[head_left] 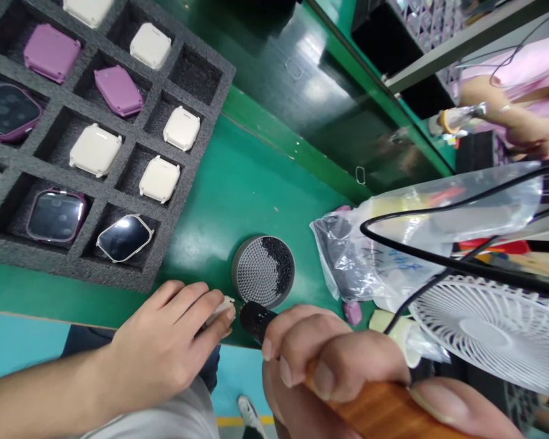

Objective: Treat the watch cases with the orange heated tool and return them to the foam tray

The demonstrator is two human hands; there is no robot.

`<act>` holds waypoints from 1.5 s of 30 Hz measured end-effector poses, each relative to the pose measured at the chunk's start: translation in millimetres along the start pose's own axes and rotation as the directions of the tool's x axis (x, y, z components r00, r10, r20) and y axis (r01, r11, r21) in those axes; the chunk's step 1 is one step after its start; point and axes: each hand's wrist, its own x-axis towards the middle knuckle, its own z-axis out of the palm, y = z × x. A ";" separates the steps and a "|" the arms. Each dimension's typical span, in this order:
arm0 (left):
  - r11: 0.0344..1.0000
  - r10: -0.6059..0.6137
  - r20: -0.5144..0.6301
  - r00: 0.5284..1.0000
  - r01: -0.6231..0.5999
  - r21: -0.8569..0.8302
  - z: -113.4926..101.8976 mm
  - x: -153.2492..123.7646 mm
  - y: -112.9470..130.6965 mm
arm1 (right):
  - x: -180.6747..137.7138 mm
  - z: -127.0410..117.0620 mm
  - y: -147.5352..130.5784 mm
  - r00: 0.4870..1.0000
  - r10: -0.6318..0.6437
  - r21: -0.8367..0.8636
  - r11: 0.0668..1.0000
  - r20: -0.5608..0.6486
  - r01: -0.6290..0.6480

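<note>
Left hand (165,341) curled, fingertips closed on a white watch case (222,306) at the near edge of the bench (219,183). Right hand (333,360) wrapped firmly around the wood-grained handle of a screwdriver (258,323), black nose aimed at the case; tip contact cannot be told. Round dish (256,274) with small black parts (281,262) just beyond. Foam tray (137,277), near the bench's near edge, left of the dish, compartments bearing white and purple watch cases (52,52).

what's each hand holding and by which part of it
The left hand pinches a small cream piece, mostly covered, exact spot unclear. The right hand grips a black-nosed tool around its wood-brown body.
</note>
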 end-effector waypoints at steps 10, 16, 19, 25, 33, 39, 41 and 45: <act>0.999 -0.007 -0.065 0.998 0.005 -0.035 -0.5 3.9 0.8 | -16.5 -10.3 18.2 0.971 0.232 -0.049 0.972 0.049 -0.230; 0.999 -0.014 -0.054 0.998 0.012 -0.038 -1.5 3.4 0.5 | -5.9 13.2 1.6 0.953 0.290 -0.106 0.954 0.086 -0.281; 1.000 -0.002 -0.042 0.999 0.002 -0.011 -1.6 3.7 0.2 | 0.6 22.5 -2.2 0.981 0.182 -0.041 0.983 0.073 -0.179; 0.998 0.004 -0.041 0.999 -0.001 0.068 -2.3 1.4 1.4 | 3.5 11.1 3.8 0.995 -0.033 0.019 0.999 -0.093 0.035; 0.998 0.009 -0.033 0.999 -0.007 0.063 2.7 -1.4 1.6 | 20.2 2.0 21.2 0.995 -0.102 0.113 0.988 -0.013 0.103; 0.999 -0.001 0.010 1.000 0.001 0.033 -0.7 1.0 2.0 | 14.1 3.2 18.8 0.999 0.005 0.109 0.994 -0.050 0.001; 1.000 0.018 0.039 0.999 -0.018 0.003 -2.6 -0.3 1.1 | 12.5 3.3 18.1 0.996 0.005 0.114 0.994 -0.084 0.004; 1.000 0.002 0.019 1.000 -0.002 -0.002 -2.3 -2.2 -0.1 | 11.7 4.5 14.2 0.994 -0.003 0.108 0.994 -0.113 0.015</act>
